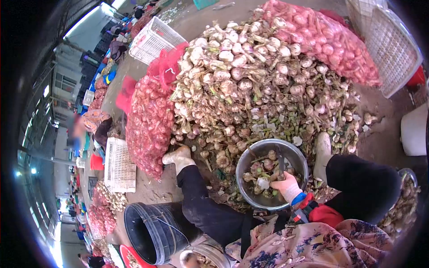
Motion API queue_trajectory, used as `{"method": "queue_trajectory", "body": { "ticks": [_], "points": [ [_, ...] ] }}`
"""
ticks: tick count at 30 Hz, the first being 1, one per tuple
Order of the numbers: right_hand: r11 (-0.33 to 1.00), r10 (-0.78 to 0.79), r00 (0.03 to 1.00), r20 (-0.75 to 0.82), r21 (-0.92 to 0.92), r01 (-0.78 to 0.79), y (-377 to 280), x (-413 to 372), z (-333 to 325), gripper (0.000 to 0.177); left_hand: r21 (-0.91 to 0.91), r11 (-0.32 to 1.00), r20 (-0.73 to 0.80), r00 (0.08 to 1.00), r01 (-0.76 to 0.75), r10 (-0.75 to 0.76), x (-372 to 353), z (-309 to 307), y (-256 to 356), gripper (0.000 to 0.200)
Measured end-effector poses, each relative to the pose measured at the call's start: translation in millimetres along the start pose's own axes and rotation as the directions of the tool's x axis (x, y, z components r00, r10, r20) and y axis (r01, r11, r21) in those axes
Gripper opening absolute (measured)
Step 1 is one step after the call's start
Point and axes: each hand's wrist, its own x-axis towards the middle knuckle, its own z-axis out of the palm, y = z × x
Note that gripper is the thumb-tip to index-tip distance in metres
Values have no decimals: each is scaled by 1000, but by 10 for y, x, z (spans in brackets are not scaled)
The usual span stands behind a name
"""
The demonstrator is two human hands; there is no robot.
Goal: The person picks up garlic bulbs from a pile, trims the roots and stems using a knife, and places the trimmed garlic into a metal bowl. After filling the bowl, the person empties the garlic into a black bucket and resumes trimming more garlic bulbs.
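The left hand was out of view. Well left of the right hand stood a bulging red net sack, seemingly a portion already packed. Beyond the hand spread a large garlic heap, many bulbs with stems on, so much work looked left. Just left of the fingers, some loose bulbs lay in the metal bowl; whether they were finished, I cannot tell. Over the bowl, the right hand was closed round a narrow, dark, knife-like tool, its long axis running away from the body, far end toward the heap.
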Motion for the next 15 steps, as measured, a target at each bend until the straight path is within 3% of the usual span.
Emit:
{"method": "queue_trajectory", "body": {
  "ticks": [1, 2, 3, 4, 5, 6, 7, 8, 9, 10, 12, 13, 14, 15],
  "points": [
    [1000, -9, 1000, 10, 3, 9, 8, 10, -5, 32, 449, 799, 447, 875, -401, 187, 4, -54, -176, 28],
    [1000, -11, 1000, 4, 8, 11, 14, 10, -20, 32, 529, 305, 820, 570, -792, 59, 23, -47, -230, 34],
    [1000, 11, 1000, 7, 11, -11, 1, 7, -29, 32, 524, 301, 823, 565, -797, 62, -129, 46, -177, 34],
    [999, 35, 999, 11, 12, -35, 5, 13, -33, 33, 490, 744, 510, 842, -454, 178, -209, 119, -61, 40],
    [999, 30, 1000, 7, 20, -30, 46, 44, -54, 32, 155, 986, 122, 991, -67, 48, -235, 177, 103, 48],
    [999, 35, 999, 7, 18, -35, 8, 59, -48, 32, 91, 958, 61, 962, -272, 267, -180, 348, 546, 69],
    [997, 70, 998, 1, 33, -70, -65, 32, -30, 32, 534, 739, -157, 811, -411, 564, -255, 604, 1228, 35],
    [993, 106, 994, -4, 50, -106, -135, 1, -1, 32, 356, 847, 31, 911, -394, 411, -193, 696, 1747, 42],
    [995, 98, 995, -27, 38, -97, -191, -21, 29, 30, 237, 808, 67, 838, -540, 541, 29, 953, 1900, 37],
    [994, 101, 995, -27, 37, -100, -166, 10, 42, 30, -81, 855, 102, 849, -513, 519, -36, 1251, 2418, 34],
    [995, 76, 995, -65, -67, -80, -75, 70, 30, 29, -341, 851, 234, 841, -399, 488, 341, 1945, 2765, 31],
    [995, 72, 996, -56, -69, -76, -88, 67, 38, 29, -406, 834, 307, 804, -373, 509, 611, 2358, 2856, 35],
    [992, 117, 992, -40, -47, -119, -28, 95, 12, 30, -396, 811, 282, 784, -430, 553, 963, 2896, 2814, 40],
    [990, 139, 990, -25, 4, -139, -30, 114, 13, 31, -254, 839, 385, 746, -481, 544, 1176, 3256, 2921, 53]
  ]
}}
